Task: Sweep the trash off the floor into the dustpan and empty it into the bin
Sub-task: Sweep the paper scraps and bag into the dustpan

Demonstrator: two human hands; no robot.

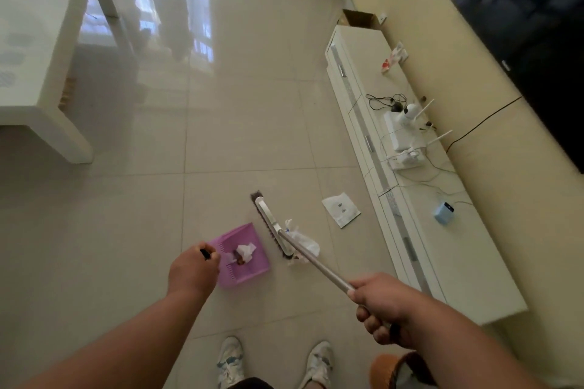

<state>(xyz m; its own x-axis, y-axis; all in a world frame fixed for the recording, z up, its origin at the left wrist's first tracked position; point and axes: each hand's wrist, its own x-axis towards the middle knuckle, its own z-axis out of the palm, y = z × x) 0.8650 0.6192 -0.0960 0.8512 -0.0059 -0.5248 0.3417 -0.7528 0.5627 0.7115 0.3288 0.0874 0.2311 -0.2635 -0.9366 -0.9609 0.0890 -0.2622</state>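
Observation:
My left hand (193, 268) grips the black handle of a purple dustpan (252, 268) that rests on the tiled floor. A crumpled white tissue (245, 250) and a small brown scrap lie inside the pan. My right hand (379, 303) holds the silver handle of a broom (271, 224), whose white head with dark bristles stands just right of the pan's mouth. A crumpled clear plastic bag (301, 241) sits against the broom head on its right side. Farther right, a flat white packet (341, 210) lies on the floor. An orange woven bin (384, 366) shows at the bottom right.
A long white low TV cabinet (467, 278) runs along the right wall, carrying routers, cables and a blue box. A dark TV hangs above it. A white table (34, 79) stands at the left. My two white shoes are at the bottom edge.

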